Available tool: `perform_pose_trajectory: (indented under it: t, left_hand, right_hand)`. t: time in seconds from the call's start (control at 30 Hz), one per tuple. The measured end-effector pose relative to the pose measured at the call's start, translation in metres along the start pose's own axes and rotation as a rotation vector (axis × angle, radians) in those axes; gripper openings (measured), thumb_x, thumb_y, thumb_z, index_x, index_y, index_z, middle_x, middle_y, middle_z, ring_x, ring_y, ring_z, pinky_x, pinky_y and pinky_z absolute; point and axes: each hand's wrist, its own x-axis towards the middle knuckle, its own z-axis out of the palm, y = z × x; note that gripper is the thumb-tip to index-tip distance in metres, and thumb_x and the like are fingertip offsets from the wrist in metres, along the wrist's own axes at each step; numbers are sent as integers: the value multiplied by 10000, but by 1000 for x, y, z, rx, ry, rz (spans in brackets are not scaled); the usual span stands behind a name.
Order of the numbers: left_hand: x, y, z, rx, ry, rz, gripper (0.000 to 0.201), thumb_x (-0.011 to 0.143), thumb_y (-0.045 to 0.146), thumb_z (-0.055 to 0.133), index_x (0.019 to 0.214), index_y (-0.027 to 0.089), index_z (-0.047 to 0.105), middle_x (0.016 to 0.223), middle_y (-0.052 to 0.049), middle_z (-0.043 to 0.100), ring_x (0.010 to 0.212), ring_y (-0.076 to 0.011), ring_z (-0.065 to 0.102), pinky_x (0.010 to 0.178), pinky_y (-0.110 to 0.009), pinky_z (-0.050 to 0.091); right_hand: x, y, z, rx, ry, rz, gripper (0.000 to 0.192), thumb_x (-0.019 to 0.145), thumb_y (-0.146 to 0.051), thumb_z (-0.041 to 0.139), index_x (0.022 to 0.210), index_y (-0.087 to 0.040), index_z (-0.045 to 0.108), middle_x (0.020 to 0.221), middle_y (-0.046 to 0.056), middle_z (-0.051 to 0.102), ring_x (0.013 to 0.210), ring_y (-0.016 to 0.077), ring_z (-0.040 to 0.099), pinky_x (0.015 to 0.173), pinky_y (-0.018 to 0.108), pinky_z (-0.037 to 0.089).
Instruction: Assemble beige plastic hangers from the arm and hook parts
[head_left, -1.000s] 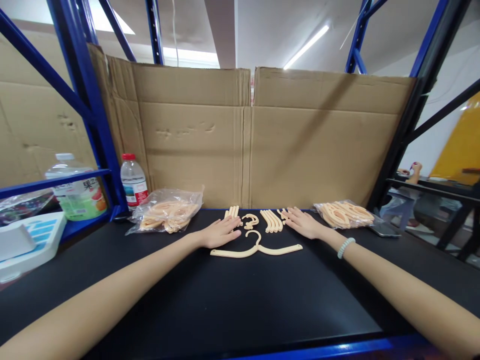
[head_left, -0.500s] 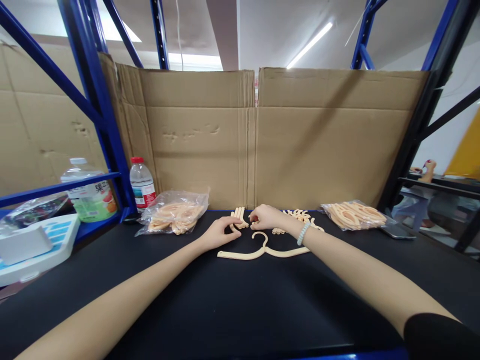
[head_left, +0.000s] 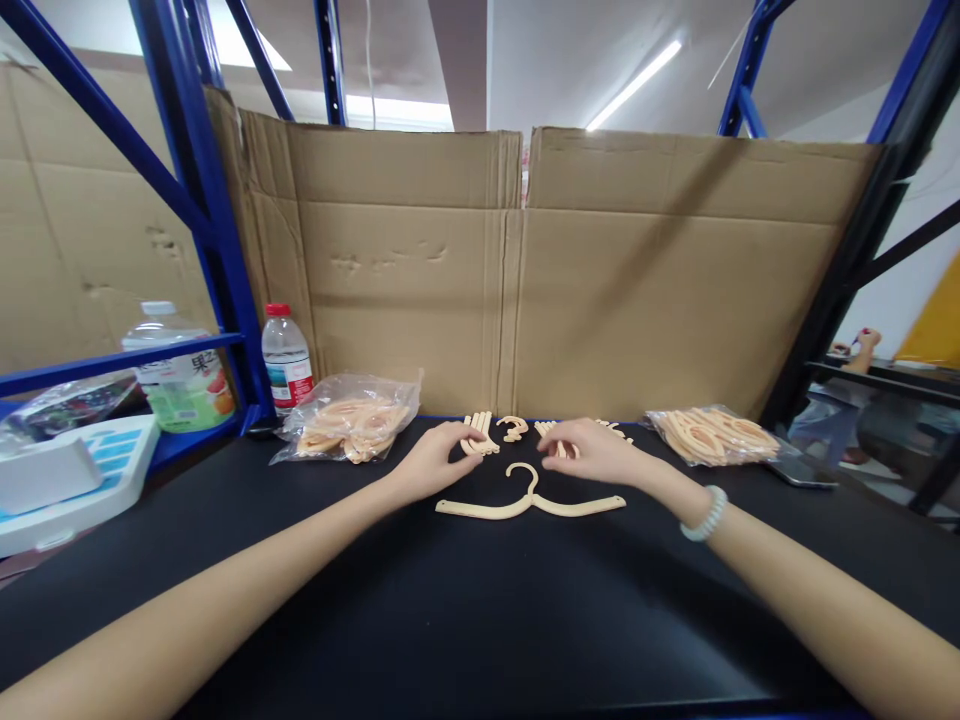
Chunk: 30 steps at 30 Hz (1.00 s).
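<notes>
Hooks [head_left: 514, 430] are in plain sight now, far up the middle of the black table [head_left: 450, 620]. Half a second ago our right hand [head_left: 596, 452] was there, and now it has moved to the right, over the right row of pieces [head_left: 543, 428]. Its fingers bend down, with a bit of space between them and the thumb. Pale bits show by the fingertips, but we cannot tell if we have hold of one.

Our left hand [head_left: 437, 462] has stayed by the left row of pieces [head_left: 478, 430]. Its thumb and fingers are spread like a letter C, and we see nothing lifted in it.

The hanger shape [head_left: 489, 513] has not moved. It lies flat, nearer to us than the rows, with its hook pointing away from us. We cannot tell if its parts are joined.

For the work, we think the move means that the hooks are free to reach again, and that our right hand is busy with the right row. Clear bags [head_left: 352, 415] of more pale pieces sit on both sides.
</notes>
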Motion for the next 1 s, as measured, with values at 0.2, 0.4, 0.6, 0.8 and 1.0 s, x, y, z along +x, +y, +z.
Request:
perform_pose_trajectory:
  t: [0.2, 0.4, 0.6, 0.8, 1.0]
  left_hand:
    - [-23, 33, -6, -11, -320, 101, 105, 771, 274, 669, 826, 185, 666, 813, -4, 658, 753, -153, 596, 715, -253, 453]
    - [-22, 19, 7, -9, -287, 90, 94, 826, 213, 581, 835, 186, 671, 806, -16, 653, 750, -149, 593, 697, -242, 460]
    - [-18, 7, 17, 31, -165, 94, 127, 844, 200, 546, 857, 190, 672, 867, -40, 648, 844, -175, 607, 759, -274, 486]
    - [-19, 1, 13, -31, -97, 79, 161, 835, 195, 538, 923, 195, 672, 916, -41, 662, 847, -165, 618, 758, -270, 504]
    - [-18, -25, 0, -34, 80, -37, 187, 840, 214, 504, 933, 188, 665, 889, -35, 679, 802, -170, 636, 709, -287, 523]
  right_hand:
    - [-59, 4, -11, 78, -188, 21, 164, 676, -151, 643, 834, -183, 671, 778, 5, 633, 611, 119, 513, 576, 236, 394]
    - [-60, 22, 1, 189, -153, 94, 88, 680, -106, 577, 726, -160, 629, 631, -22, 525, 564, 105, 462, 524, 217, 357]
    - [-58, 33, 7, 225, -72, 92, 44, 734, -138, 564, 717, -161, 598, 604, -27, 494, 552, 105, 435, 518, 220, 344]
    - [-60, 37, 10, 140, 8, 49, 62, 771, -159, 570, 800, -170, 624, 703, 5, 539, 587, 120, 458, 563, 244, 379]
    - [-63, 39, 4, 104, 336, 24, 124, 844, -185, 519, 865, -199, 640, 778, 22, 558, 577, 122, 459, 565, 265, 394]
